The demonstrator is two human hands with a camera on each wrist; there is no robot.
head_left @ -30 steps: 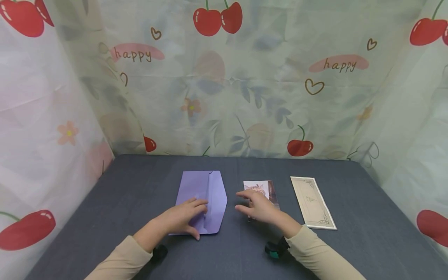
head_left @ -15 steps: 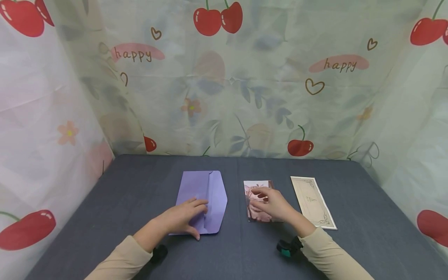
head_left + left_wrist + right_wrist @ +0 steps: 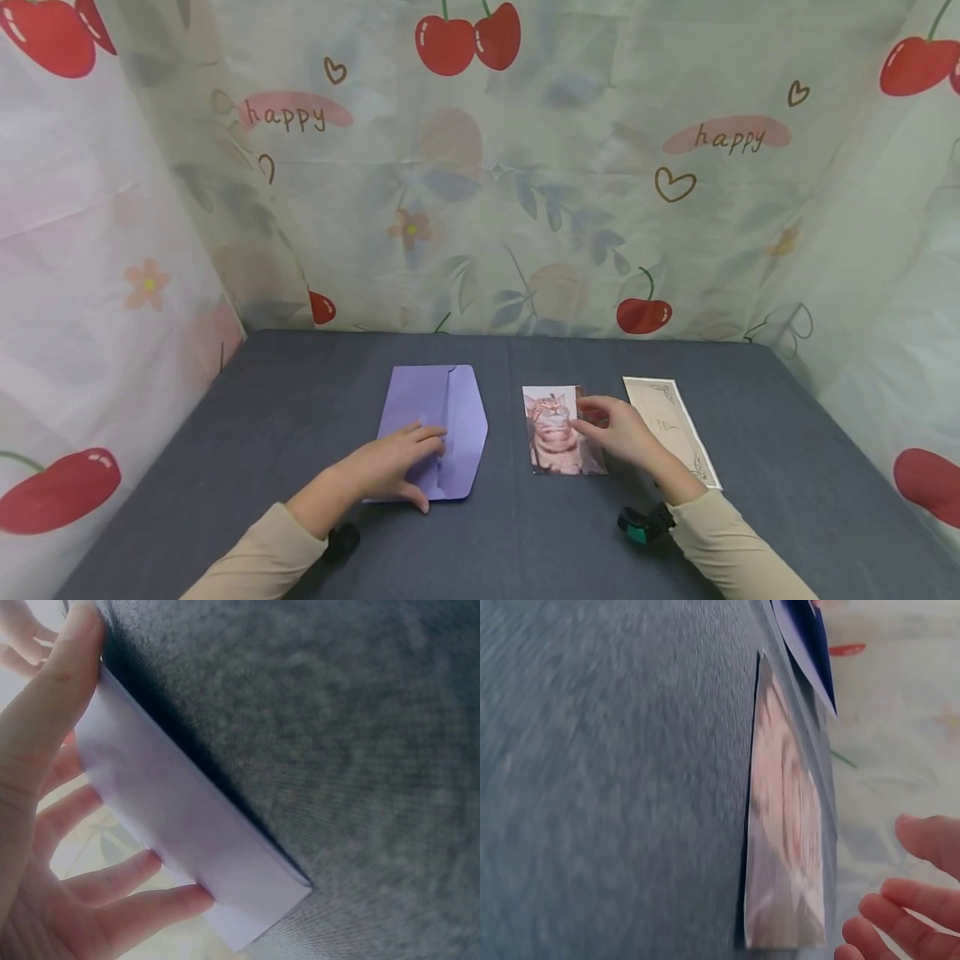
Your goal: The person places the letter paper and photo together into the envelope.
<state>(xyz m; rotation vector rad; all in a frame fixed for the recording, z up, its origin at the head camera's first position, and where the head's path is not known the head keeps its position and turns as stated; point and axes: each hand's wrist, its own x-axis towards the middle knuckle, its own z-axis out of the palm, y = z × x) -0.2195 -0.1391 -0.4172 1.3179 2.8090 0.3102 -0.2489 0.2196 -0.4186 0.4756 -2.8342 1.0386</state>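
Observation:
On the left half of the table lies a purple envelope point(image 3: 420, 392), its flap side facing right. My left hand point(image 3: 393, 462) rests on its near part with fingers spread, the thumb at the near edge; the left wrist view shows the fingertips along the envelope's face. To the right is a photo point(image 3: 551, 437) of a cat, flat on the cloth. My right hand point(image 3: 622, 429) hovers over the photo's right side, fingers loosely bent and holding nothing. The right wrist view has those fingers apart from the photo. Beyond that hand lies a cream card point(image 3: 660, 404), partly covered by it.
A dark grey cloth point(image 3: 300, 383) covers the table. Behind and at both sides hangs a pale curtain point(image 3: 487, 208) printed with cherries and flowers. A black band with a green part point(image 3: 643, 527) sits at my right wrist, and a dark one point(image 3: 342, 543) at the left.
My right hand has moved rightward across the photo, uncovering the cat, and now overlaps the cream card. The left hand and the envelope have stayed in place.

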